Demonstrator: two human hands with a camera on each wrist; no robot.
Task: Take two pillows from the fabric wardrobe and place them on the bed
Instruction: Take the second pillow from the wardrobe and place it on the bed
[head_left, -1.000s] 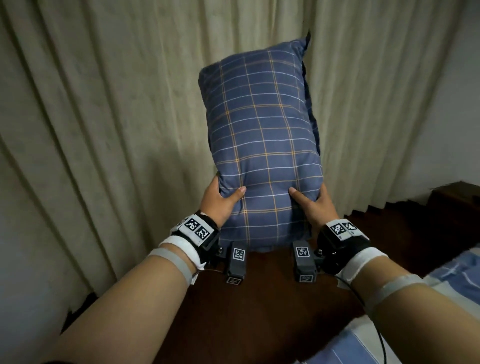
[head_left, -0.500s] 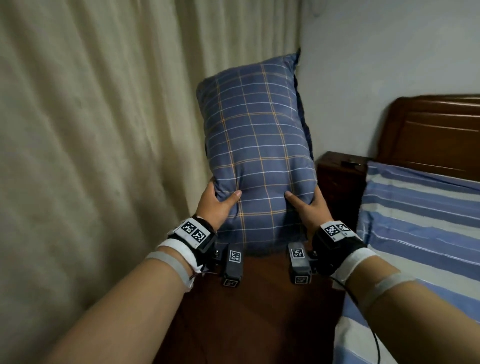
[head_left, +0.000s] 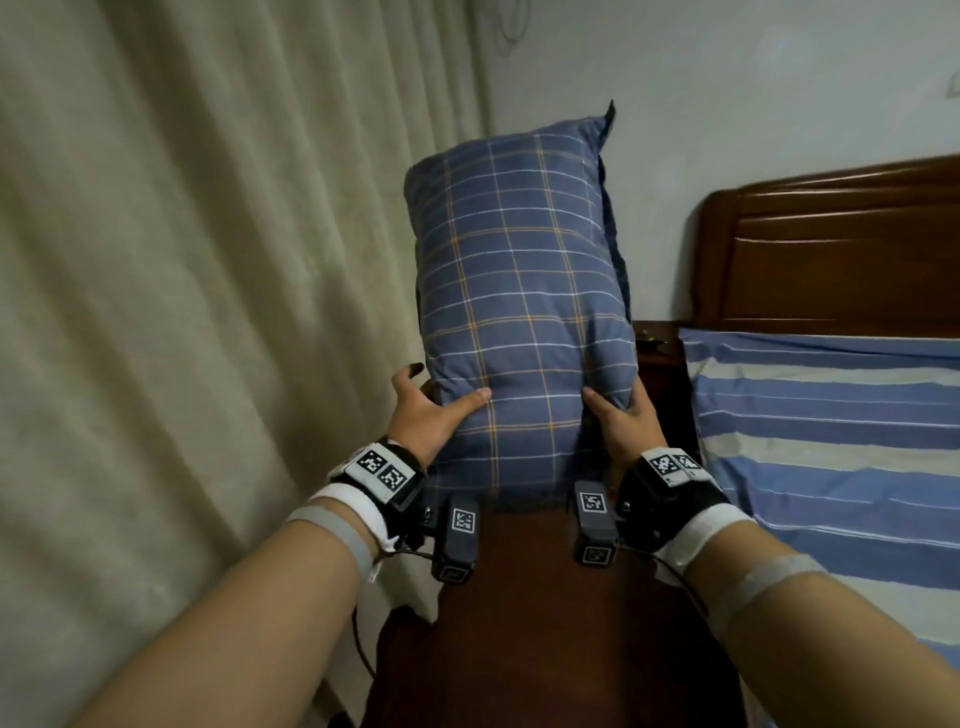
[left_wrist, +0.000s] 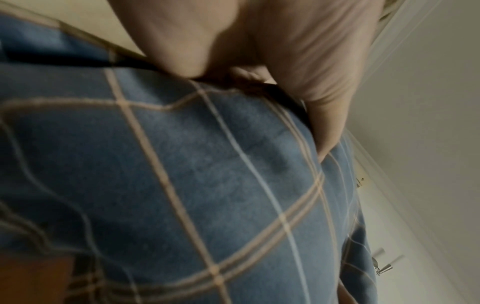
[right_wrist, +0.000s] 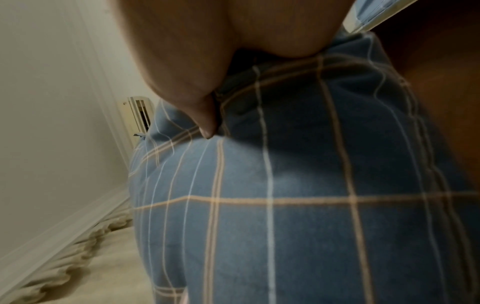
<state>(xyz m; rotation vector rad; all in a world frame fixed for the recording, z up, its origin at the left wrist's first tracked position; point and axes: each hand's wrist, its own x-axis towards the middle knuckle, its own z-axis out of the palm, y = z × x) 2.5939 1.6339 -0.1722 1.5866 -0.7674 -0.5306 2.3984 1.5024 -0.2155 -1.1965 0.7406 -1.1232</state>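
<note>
A blue plaid pillow (head_left: 519, 291) stands upright in the air in front of me, held by its lower part. My left hand (head_left: 431, 415) grips its left side, thumb pressed into the front. My right hand (head_left: 621, 421) grips the right side the same way. Both wrist views are filled by the pillow (left_wrist: 182, 185) (right_wrist: 298, 195) with a thumb dug into the cloth. The bed (head_left: 841, 467) with a blue and white striped sheet lies to the right of the pillow. The wardrobe is out of view.
A beige curtain (head_left: 182, 312) hangs along the left. A dark wooden headboard (head_left: 831, 244) stands at the far right, with a dark nightstand (head_left: 660, 364) between it and the pillow. Dark wooden floor (head_left: 545, 623) lies below my arms.
My view has swung right from the curtain toward the bed, which now fills the right side. The pillow stays gripped in both hands.
</note>
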